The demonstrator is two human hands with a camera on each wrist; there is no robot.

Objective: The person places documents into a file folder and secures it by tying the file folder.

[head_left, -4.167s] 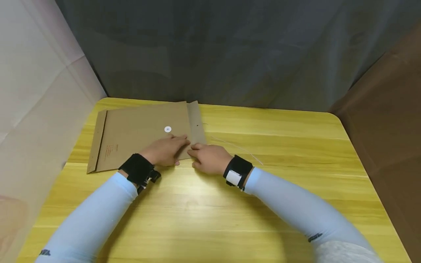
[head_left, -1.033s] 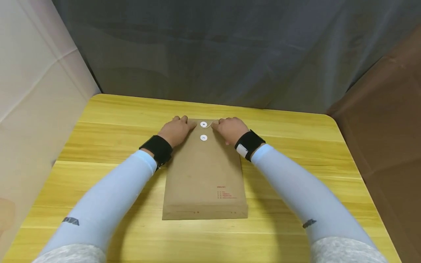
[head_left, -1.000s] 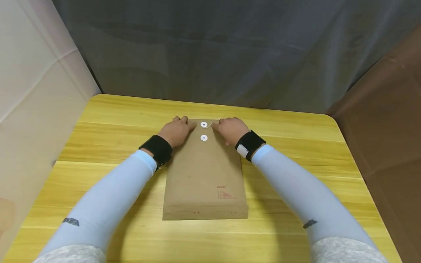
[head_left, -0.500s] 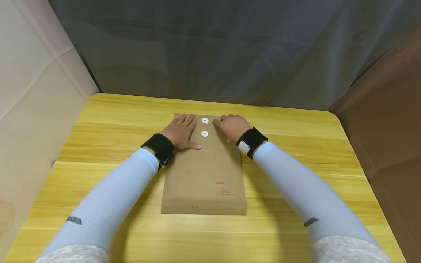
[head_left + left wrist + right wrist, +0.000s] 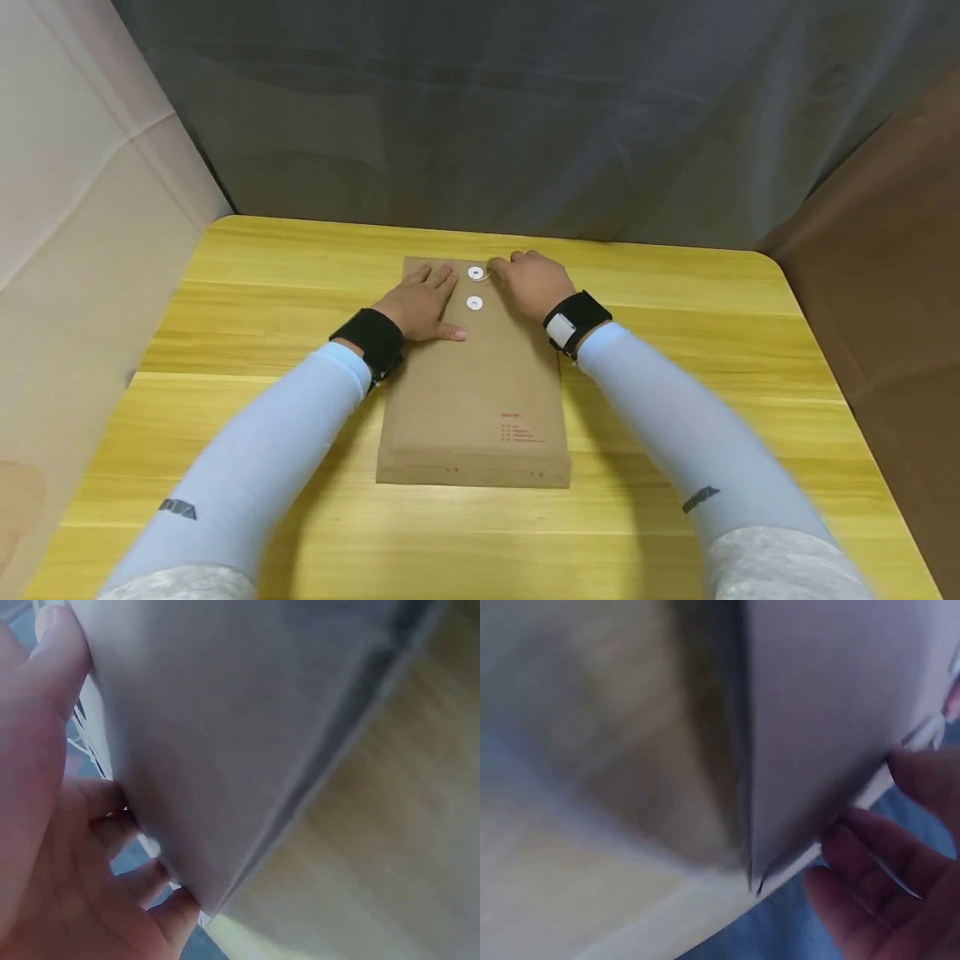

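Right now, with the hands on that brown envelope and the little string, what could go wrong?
The right hand seems to pinch a thin string by the upper white button. It could slip free or snag, since it is very fine. The left hand presses flat on the envelope. If it lifts, the envelope might slide on the smooth table, and the flap might spring open.

Red print sits low on the envelope (image 5: 474,392) in front of me, a short heading over a few small lines, all too small to read. Each sleeve (image 5: 255,467) bears a small dark logo I cannot make out.
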